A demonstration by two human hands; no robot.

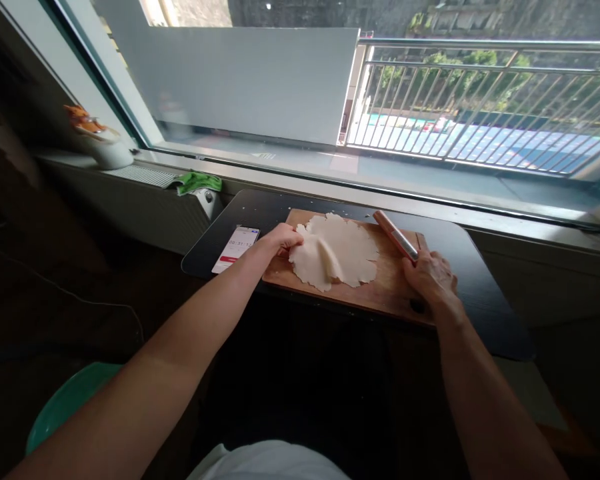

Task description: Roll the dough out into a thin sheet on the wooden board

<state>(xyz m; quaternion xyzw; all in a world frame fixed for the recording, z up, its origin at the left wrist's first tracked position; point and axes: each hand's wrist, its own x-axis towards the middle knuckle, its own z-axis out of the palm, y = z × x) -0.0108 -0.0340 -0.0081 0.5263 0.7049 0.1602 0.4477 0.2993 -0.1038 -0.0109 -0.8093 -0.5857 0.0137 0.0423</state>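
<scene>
A: Where is the dough, please?

B: The wide, pale cream sheet of dough with ragged edges (356, 248) lies at the centre of the frame, on the rectangular brown wooden board (397, 292). A raised fold runs from its middle toward its lower edge.

A: And the bare left hand (283, 238)?

B: It is just left of the centre. The thumb and the fingers are brought together, and they pinch the left edge of the sheet.

A: What about the bare right hand (434, 275)?

B: That one is right of the centre. Its fingers are curled around the lower end of the smooth, pinkish metallic rolling pin (394, 233). The pin slants toward the upper left, over the right part of the board; whether its far end touches the wood, I cannot tell.

A: What is under the board?

B: A black table with rounded corners (485, 303). To the left of the board lies a flat phone with a bright screen (237, 248) (it shows a time count, with a red bar below).

A: And at the left side?

B: In the upper left, a bright green cloth (200, 181); in the lower left, a round green plastic basin (67, 403), partly behind the left forearm.
</scene>
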